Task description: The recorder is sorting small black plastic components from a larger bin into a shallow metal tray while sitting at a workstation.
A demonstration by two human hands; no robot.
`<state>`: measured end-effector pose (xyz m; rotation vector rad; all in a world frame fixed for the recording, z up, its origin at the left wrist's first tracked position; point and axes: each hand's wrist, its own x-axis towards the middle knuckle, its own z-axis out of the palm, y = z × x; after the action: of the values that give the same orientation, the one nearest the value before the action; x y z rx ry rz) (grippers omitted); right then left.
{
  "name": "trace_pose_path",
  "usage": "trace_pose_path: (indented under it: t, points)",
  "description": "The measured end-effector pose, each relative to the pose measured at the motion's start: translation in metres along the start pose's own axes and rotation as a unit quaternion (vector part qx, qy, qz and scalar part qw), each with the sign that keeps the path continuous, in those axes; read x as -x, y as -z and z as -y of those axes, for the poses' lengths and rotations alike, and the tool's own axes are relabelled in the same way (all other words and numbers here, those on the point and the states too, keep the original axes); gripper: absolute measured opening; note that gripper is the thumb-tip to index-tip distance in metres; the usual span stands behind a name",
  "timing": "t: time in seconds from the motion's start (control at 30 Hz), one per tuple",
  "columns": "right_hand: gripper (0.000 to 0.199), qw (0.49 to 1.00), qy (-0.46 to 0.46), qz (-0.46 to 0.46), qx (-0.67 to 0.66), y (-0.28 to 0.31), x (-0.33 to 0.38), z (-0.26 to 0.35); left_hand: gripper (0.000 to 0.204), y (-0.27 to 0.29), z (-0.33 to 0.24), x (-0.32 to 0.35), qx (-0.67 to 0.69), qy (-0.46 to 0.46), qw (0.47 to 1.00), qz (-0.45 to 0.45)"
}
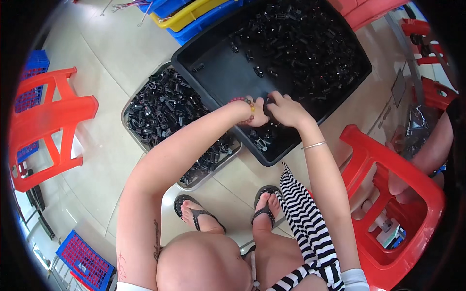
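Observation:
My left hand (256,114), with a beaded bracelet on its wrist, is over the near end of a large black tray (213,80). Its fingers are curled together. Close against it, my right hand (287,110) bends its thumb and fingers in a pinch toward the left fingertips. Whatever lies between the fingertips is dark and merges with the tray, so I cannot make it out. Small black plastic parts (310,53) are heaped at the tray's far and right side. A few more parts (262,143), one with a greyish frame, lie in the near corner below my hands.
A shallow pale bin (190,184) full of black plastic pieces (165,104) sits left, partly under the tray. Red plastic stools stand left (58,104) and right (393,169). Another person's arm (432,140) is at the right. Blue and yellow crates (194,17) stand beyond.

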<state>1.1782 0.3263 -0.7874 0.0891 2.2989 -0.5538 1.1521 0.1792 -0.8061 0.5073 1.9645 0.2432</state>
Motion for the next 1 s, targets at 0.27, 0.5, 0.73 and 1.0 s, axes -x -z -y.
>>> trace_pose_path:
  t: [0.27,0.5,0.73,1.0]
  points:
    - [0.042,0.977,-0.053,0.122,-0.170,0.009,-0.004,-0.006,0.079,0.024,-0.005,0.005,0.168,-0.019,0.979,0.117]
    - [0.094,0.965,0.037,0.197,0.168,0.011,0.015,0.003,0.096,0.008,-0.009,0.017,0.002,-0.129,0.987,0.098]
    - [0.084,0.991,0.012,0.022,0.133,-0.023,0.045,0.023,0.093,-0.039,-0.016,-0.003,-0.097,-0.079,0.991,-0.056]
    - [0.081,0.959,0.141,-0.035,-0.242,-0.039,0.021,-0.008,0.070,-0.025,0.013,-0.028,0.086,-0.055,0.994,0.040]
